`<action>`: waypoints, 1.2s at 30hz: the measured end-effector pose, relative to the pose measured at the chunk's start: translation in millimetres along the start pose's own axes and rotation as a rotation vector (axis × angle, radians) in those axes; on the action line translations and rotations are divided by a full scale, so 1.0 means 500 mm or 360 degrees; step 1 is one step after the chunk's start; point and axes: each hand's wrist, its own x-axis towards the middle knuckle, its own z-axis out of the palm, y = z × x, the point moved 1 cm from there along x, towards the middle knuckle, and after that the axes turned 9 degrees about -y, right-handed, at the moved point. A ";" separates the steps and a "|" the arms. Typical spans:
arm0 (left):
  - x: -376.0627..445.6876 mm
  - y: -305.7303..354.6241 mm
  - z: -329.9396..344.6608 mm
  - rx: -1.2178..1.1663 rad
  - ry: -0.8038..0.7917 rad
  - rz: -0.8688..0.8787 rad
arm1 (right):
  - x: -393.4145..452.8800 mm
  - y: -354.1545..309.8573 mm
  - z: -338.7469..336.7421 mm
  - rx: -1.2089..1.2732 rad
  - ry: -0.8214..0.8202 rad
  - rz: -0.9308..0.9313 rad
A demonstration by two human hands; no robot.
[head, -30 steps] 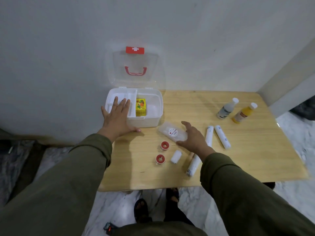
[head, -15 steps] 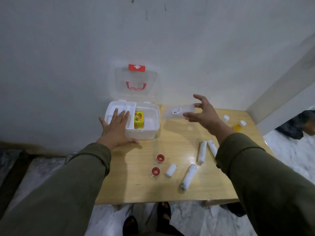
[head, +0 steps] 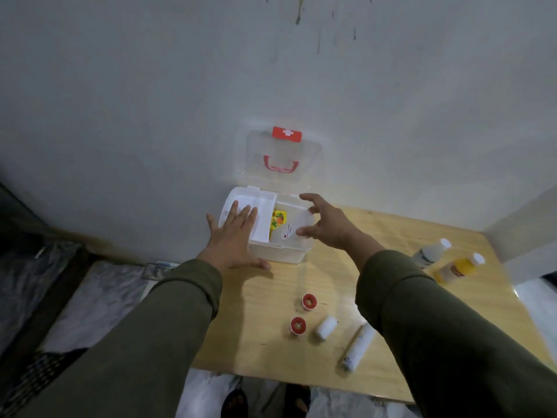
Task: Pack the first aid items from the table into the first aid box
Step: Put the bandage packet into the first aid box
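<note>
The white first aid box (head: 281, 255) stands open at the table's back left, its clear lid (head: 283, 158) leaning on the wall. A yellow carton (head: 278, 220) lies in its right compartment. My left hand (head: 233, 236) rests flat on the box's left side, thumb on the table. My right hand (head: 331, 227) holds a clear plastic case (head: 294, 226) with a red sticker between thumb and fingers, low over the right compartment. On the table lie two red caps (head: 309, 301), a short white roll (head: 325, 327) and a long white roll (head: 358, 346).
A white bottle (head: 431, 253) and a yellow bottle (head: 458, 268) lie at the right of the wooden table (head: 265, 300). The wall runs right behind the box. My right sleeve covers part of the table. The floor and my feet show below the front edge.
My right hand lifted the clear case off the table, carried it left and lowered it over the box's right compartment. My left hand stayed on the box. The camera tilted and moved.
</note>
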 end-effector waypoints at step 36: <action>0.005 0.001 0.005 0.0040 -0.0020 -0.0054 | 0.063 -0.031 0.091 0.1158 -0.0234 0.0453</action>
